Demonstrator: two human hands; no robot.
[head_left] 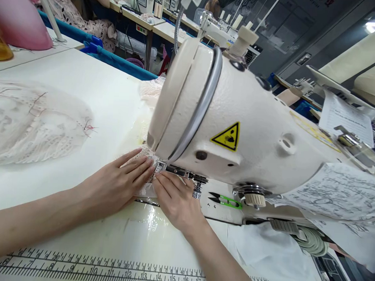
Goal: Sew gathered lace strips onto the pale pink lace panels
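A white sewing machine (190, 102) stands over the table, its head leaning across the view. Pale lace fabric (144, 188) lies under its presser foot (160, 166). My left hand (119, 187) rests flat on the lace at the left of the foot, fingers stretched out. Close against the front of the foot is my right hand (177, 201), its fingers bent and pressed together at the lace; the thumb and the exact grip are hidden. The needle cannot be made out behind the machine head.
Green-handled thread snips (226, 201) lie right of my right hand. A lace pile with red threads (36, 125) spreads at the left. A printed ruler (112, 271) runs along the front edge. White cloth (269, 251) lies front right. A blue fabric trough (125, 66) borders the table's far side.
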